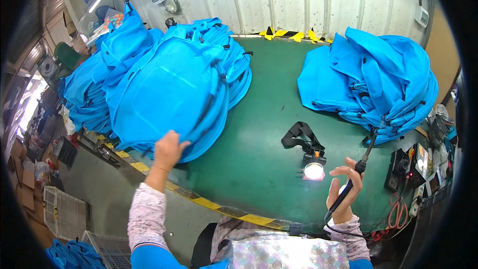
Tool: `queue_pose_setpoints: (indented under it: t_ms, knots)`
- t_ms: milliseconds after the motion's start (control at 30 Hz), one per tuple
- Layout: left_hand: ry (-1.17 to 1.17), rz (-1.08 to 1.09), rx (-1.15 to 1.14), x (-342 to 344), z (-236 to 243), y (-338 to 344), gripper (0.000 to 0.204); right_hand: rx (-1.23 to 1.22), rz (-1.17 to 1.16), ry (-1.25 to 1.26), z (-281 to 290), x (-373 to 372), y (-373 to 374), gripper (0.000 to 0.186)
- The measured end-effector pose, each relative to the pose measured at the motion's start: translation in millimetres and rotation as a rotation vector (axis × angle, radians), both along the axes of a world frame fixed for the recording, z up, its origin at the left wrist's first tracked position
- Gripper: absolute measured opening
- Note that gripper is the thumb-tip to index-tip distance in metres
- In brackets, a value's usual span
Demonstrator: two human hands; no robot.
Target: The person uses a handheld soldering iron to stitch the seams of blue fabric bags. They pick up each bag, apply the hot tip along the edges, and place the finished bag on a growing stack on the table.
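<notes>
My left hand [168, 150] is closed on the near lower edge of a blue fabric bag [164, 84], the top one of the left pile. This bag is round with black trim along its edge. My right hand [344, 189] holds a soldering iron [348, 184] by its black handle, like a pen. The iron's metal tip points up and away, close to the near edge of the right pile of blue fabric bags [383, 74]; whether it touches cannot be seen. A lit headlamp [313, 170] with a black strap [301, 134] lies on the table between my hands.
The green table [269, 79] has yellow-black tape [206, 202] on its near edge. At the right stand a black power unit [419, 162] with a red light and pink-handled scissors [398, 210]. The iron's cord runs near my right wrist. More blue fabric [74, 254] lies low at the left.
</notes>
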State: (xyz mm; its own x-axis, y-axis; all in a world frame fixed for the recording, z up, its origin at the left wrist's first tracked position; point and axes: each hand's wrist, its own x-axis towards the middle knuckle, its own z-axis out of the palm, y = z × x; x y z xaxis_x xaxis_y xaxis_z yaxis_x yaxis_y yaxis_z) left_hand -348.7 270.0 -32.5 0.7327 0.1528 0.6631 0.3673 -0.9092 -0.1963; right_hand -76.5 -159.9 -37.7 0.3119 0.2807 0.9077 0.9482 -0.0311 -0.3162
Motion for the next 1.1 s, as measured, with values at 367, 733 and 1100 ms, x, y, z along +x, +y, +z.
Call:
queue_pose_setpoints:
  t_ms: [367,733,1100]
  knots:
    - [0.376,-0.119,0.239,-47.9,180.4,-0.4,0.044,-0.073,0.073,-0.016,-0.8,-24.3,0.0,0.045]
    - [-0.516,0.008,-0.701,-8.5,270.5,-34.7,0.062,0.118,0.175,0.102,41.2,-32.0,20.2,0.061]
    - [-0.879,-0.306,-1.205,105.0,139.8,-113.3,0.049,0.259,-0.003,0.012,81.0,3.3,70.8,0.061]
